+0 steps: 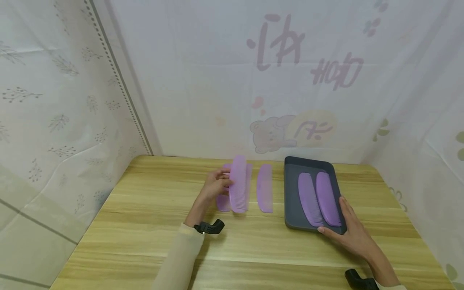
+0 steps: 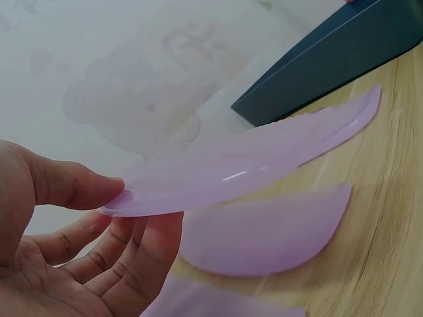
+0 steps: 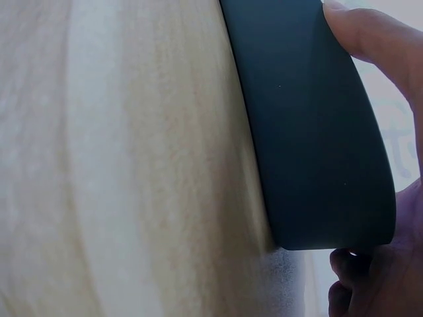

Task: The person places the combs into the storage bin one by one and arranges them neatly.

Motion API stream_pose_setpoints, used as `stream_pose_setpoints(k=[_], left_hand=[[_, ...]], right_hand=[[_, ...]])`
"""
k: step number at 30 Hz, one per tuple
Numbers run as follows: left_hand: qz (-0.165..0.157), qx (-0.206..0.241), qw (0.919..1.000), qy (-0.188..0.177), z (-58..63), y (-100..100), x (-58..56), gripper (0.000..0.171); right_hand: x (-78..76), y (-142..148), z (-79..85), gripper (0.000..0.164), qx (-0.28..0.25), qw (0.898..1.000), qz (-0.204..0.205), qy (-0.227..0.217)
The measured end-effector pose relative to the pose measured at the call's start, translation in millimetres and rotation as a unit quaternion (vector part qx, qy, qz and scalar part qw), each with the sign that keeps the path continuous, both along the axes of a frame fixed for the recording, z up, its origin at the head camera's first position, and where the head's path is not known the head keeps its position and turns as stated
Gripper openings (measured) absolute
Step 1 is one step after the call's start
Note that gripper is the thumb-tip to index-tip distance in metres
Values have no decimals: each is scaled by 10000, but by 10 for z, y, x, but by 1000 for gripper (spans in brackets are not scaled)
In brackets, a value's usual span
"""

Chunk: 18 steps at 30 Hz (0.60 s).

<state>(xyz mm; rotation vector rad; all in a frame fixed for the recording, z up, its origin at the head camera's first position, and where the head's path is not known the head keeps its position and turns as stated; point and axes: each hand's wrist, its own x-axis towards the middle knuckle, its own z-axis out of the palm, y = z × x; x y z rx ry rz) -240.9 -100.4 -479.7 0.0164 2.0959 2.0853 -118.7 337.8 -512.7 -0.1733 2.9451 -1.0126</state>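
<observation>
My left hand [image 1: 214, 188] pinches a translucent purple comb [image 1: 238, 183] between thumb and fingers. In the left wrist view this comb [image 2: 231, 172] is held by one end, raised over the table. Beneath it in the head view are a second comb [image 1: 249, 187] and, partly hidden by my hand, another comb [image 1: 223, 204]. A separate comb [image 1: 264, 188] lies just to the right. My right hand [image 1: 357, 237] grips the near right corner of a dark grey tray [image 1: 293, 197], thumb at the near rim and fingers along the right side. Two purple combs [image 1: 309, 199] lie side by side in the tray.
The wooden table [image 1: 253, 249] ends at the back against a hanging white cloth [image 1: 203, 88] printed with a bear and lettering. Patterned cloth [image 1: 61, 121] also hangs at the left and right. Black wrist cameras [image 1: 214, 226] sit on both wrists.
</observation>
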Motion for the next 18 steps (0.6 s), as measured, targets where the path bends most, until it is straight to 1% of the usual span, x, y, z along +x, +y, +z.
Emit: stream_pose_setpoints(k=[10, 18], left_hand=[[-250, 5, 9997, 3, 33, 185, 9, 48], [-638, -185, 9977, 140, 42, 352, 46, 49]], right_hand=[[10, -6, 15, 122, -37, 10000, 13, 7], [5, -5, 3, 123, -95, 9999, 13, -33]])
